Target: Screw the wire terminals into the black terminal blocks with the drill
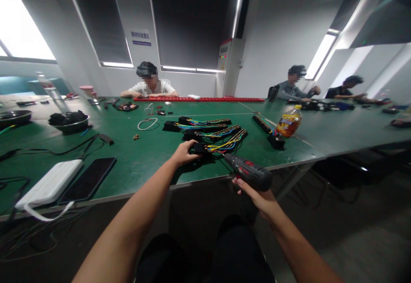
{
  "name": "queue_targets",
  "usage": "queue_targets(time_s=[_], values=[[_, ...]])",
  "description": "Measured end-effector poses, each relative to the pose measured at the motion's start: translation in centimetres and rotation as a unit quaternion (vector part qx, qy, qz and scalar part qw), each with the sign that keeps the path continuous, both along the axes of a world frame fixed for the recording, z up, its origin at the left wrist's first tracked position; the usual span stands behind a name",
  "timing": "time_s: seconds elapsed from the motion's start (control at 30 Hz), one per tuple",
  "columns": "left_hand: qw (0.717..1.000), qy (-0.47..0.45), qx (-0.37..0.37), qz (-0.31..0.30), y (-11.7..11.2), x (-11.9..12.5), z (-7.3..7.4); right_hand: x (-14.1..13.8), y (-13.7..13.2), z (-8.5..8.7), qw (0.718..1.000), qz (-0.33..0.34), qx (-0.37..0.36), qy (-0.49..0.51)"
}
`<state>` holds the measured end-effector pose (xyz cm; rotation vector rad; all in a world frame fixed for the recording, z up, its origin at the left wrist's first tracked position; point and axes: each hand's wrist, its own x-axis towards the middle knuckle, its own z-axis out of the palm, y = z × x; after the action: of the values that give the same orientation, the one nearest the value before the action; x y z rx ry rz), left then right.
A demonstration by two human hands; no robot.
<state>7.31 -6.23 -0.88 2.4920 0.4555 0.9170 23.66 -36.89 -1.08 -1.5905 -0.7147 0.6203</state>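
My left grip holds black box on tabletop; my right grip wraps drill, long axis slanting leftward, front end toward box, near wires.

Pretty plain room: pale grey-white walls, with a super bright window over on the left. Two big dark panels, a wide one and a narrower one, with light leaking around the edges. Small sign between them, plus a tall light-coloured cabinet with little indicator lights. Long green tabletop, metal leg underneath, dark chair on the right, and the floor is pretty dim.
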Motion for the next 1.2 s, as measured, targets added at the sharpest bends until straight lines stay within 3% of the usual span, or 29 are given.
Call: queue_targets(time_s=[0.27,0.43,0.77,0.93,1.2], values=[[1.0,0.002,-0.027,-0.004,0.0,0.0,-0.1,-2.0,0.6,-1.2,0.987,-0.012,0.072,0.146],[0.999,0.008,-0.034,-0.006,0.0,0.0,-0.1,-2.1,0.6,-1.8,0.983,0.01,0.112,0.147],[0.998,0.019,-0.059,0.0,0.0,0.0,-0.1,-2.3,1.3,-1.2,0.985,0.013,0.103,0.135],[1.0,0.015,-0.022,0.016,0.1,0.1,-0.1,-2.4,0.3,-1.2,0.984,0.001,0.094,0.149],[0.999,-0.003,0.04,0.022,0.3,0.1,-0.4,-3.0,-0.6,1.0,0.992,0.027,0.076,0.097]])
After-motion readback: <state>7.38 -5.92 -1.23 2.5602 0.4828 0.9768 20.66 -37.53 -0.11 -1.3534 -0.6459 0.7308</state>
